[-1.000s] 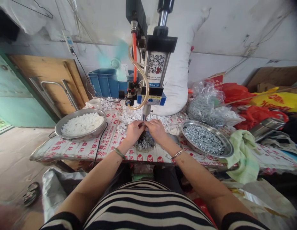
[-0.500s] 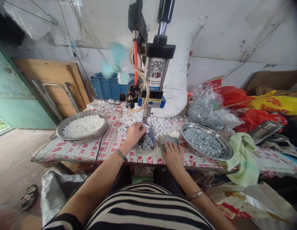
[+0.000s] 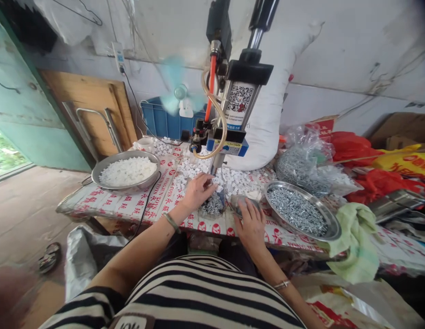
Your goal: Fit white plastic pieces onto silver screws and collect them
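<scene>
My left hand (image 3: 197, 193) is under the ram (image 3: 217, 162) of a pneumatic press (image 3: 238, 103). Its thumb and fingertips are closed on a small white plastic piece (image 3: 218, 188), partly hidden by the fingers. Just below lies a heap of small metal pins (image 3: 212, 204) at the press base. To the right, my right hand (image 3: 250, 224) rests with fingers stretched out over a grey, rounded object (image 3: 244, 203), whose kind I cannot make out. Many loose white pieces (image 3: 236, 180) are scattered behind both hands.
A metal bowl of white pieces (image 3: 126, 171) stands left, and a metal bowl of metal pins (image 3: 296, 210) right. Beside that hangs a green cloth (image 3: 354, 240) over the table edge. A spinning fan (image 3: 180, 92), a blue crate (image 3: 159, 119) and a bag of pins (image 3: 301, 160) are behind.
The view has turned and tilted a little, so the press appears farther right and leaning. My left hand stays by the ram, its fingers slightly straighter. My right hand stays on the grey object.
</scene>
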### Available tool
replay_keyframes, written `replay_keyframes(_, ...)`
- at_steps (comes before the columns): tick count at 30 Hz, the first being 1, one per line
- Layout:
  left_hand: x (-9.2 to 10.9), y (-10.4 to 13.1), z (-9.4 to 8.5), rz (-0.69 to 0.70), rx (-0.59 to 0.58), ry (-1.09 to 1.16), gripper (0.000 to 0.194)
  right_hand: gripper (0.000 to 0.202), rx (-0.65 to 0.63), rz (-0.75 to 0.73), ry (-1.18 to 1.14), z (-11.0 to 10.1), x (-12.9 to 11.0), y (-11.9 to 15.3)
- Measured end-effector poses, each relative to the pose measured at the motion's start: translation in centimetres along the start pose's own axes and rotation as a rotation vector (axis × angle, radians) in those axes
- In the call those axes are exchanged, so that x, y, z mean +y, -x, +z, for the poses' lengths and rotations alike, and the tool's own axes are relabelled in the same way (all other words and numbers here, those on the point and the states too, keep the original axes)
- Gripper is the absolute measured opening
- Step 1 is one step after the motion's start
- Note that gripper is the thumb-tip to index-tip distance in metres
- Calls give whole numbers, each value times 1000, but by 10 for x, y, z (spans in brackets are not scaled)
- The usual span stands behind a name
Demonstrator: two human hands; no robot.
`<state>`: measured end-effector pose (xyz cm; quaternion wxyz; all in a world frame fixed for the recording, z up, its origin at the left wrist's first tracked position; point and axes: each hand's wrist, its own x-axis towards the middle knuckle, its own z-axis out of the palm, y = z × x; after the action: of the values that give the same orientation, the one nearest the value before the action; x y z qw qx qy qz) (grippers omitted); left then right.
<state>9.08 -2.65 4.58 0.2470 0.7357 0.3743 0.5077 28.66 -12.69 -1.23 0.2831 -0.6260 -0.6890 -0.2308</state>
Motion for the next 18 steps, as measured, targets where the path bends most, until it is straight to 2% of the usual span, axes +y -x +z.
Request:
replay_keyframes(2,8,7,-3,-202,-144,207,28,40,-16,-27,-198,-10,-9,-13)
replay_keyframes(5,13,14,-10,-571,-482,520,33,40,-174,-27,-527,-20,-24,-36)
replay_keyframes(6,12,15,-12,-648,-535,576,35,38,-237,14,-618,-22,-29,-44)
replay_keyframes(7,11,15,-15,-693,-540,603,37,36,-295,72,-693,-21,-32,-51)
replay_keyframes(9,6,12,-21,-696,-501,596,38,32,-387,200,-769,-17,-37,-62)
replay_keyframes(12,-2,6,-23,-600,-478,455,33,32,-464,297,-700,-5,-40,-74)
replay_keyframes(15,-12,0,-18,-508,-397,281,24,31,-431,336,-619,11,-40,-80)
replay_keyframes(18,-21,-4,-8,-440,-276,239,21,31,-340,360,-633,26,-41,-84)
